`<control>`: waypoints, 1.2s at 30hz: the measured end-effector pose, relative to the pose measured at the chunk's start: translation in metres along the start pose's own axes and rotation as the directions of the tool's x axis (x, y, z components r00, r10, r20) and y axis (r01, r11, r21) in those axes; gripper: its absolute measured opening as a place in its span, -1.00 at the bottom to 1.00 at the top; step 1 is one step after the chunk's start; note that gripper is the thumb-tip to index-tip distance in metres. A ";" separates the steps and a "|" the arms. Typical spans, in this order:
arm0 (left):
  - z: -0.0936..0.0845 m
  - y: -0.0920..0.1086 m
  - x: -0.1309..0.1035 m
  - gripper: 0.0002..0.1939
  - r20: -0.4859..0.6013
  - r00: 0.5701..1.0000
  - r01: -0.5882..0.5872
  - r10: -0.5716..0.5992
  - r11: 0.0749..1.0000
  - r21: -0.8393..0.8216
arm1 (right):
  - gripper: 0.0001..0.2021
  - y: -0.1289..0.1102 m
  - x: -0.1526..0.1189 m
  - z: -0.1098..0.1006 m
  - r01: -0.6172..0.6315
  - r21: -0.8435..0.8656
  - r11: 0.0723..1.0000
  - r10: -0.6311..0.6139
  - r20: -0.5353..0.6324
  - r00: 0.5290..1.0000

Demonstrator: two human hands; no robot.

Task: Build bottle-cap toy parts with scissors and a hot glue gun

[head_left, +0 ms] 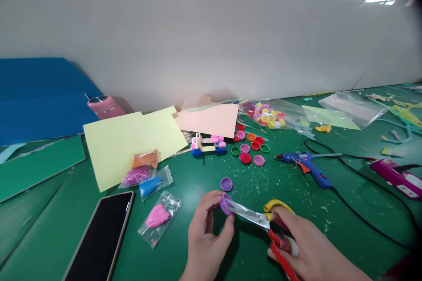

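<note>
The left hand (pixel 209 239) pinched a purple cap (pixel 225 210) between thumb and fingers above the green table (pixel 184 250), and the right hand (pixel 310 239) gripped the scissors (pixel 252 216) by their red and yellow handles, the blades pointing at the cap. The blade tips reached into its opening (whether they touched the plastic, I could not tell). Just beyond the left fingertips, a second cap (pixel 226 184), also purple, lay on the table. Farther out were a group of red, pink, green and orange caps (pixel 245 158) and, left of it, a small pink-and-blue piece (pixel 208 149) with pale sticks. A blue glue gun (pixel 306 167) lay to the right, its black cord curving round. On the left were a pink packet (pixel 157 216), a blue packet (pixel 150 185) and a phone (pixel 102 232). Toward the white partition (pixel 211 44), a yellow sheet (pixel 132 140) lay near a pink bottle (pixel 104 106).
</note>
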State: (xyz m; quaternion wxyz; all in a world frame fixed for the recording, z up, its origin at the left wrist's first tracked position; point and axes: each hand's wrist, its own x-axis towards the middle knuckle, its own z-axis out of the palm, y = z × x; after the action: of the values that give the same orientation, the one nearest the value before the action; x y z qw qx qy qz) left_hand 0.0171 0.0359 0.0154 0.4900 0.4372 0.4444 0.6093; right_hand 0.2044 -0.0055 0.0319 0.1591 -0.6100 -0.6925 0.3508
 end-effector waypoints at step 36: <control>-0.008 -0.017 -0.005 -0.55 0.405 0.886 -0.355 0.228 0.894 0.275 | -0.68 -0.022 0.042 0.037 0.064 0.898 0.435 0.069 -0.104 0.992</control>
State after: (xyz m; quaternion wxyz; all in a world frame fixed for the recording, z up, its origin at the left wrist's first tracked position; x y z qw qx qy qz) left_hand 0.0137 0.0320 -0.0035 0.3814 0.6826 0.3732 0.4993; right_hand 0.1554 0.0235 0.0119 0.5014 -0.4538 -0.3878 0.6263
